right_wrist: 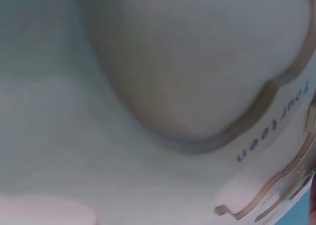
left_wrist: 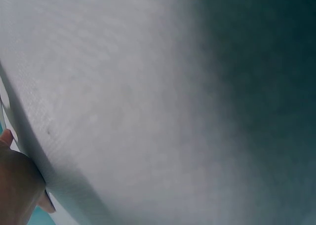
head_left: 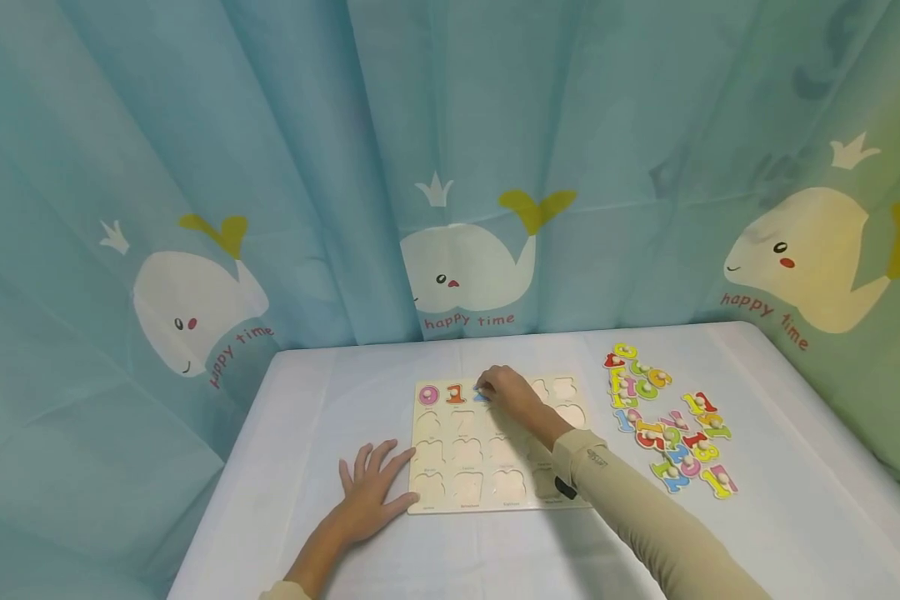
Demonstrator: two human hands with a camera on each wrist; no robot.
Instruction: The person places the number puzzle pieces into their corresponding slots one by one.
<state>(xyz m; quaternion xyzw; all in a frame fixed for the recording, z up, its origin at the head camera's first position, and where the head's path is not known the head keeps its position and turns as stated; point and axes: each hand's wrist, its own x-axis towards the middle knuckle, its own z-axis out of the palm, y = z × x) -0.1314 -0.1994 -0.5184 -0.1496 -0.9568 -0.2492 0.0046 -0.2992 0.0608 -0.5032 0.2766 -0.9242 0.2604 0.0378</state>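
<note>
Spread wide, the left grip [head_left: 367,496] rests palm down on the desk [head_left: 322,392], which wears a white cloth, with the tips of the forefinger and thumb at the left edge of a pale board [head_left: 447,475]. Four rows of cut-out slots run across that board, with small print under them; the right wrist view, blurred as it is, lets me read "Fourteen" below one slot. At the left end of the top row sits a pink 0 [head_left: 429,395], then an orange 1 [head_left: 456,395] beside it.

Next along is a blue piece [head_left: 482,396], at the third place of that row, pinched by the right grip [head_left: 506,387]. Fingers hide much of it, so I can only say it is probably a 2, and I can't tell whether it is seated. A beige sleeve [head_left: 645,508] reaches over the right part of the board from the near side.

Farther right, near the board, a loose heap of numbers [head_left: 648,437] lies on the cloth, red, yellow, green, blue and pink, several overlapping. Behind everything, side to side, hangs a blue curtain [head_left: 307,125] printed with white whales [head_left: 472,262].
</note>
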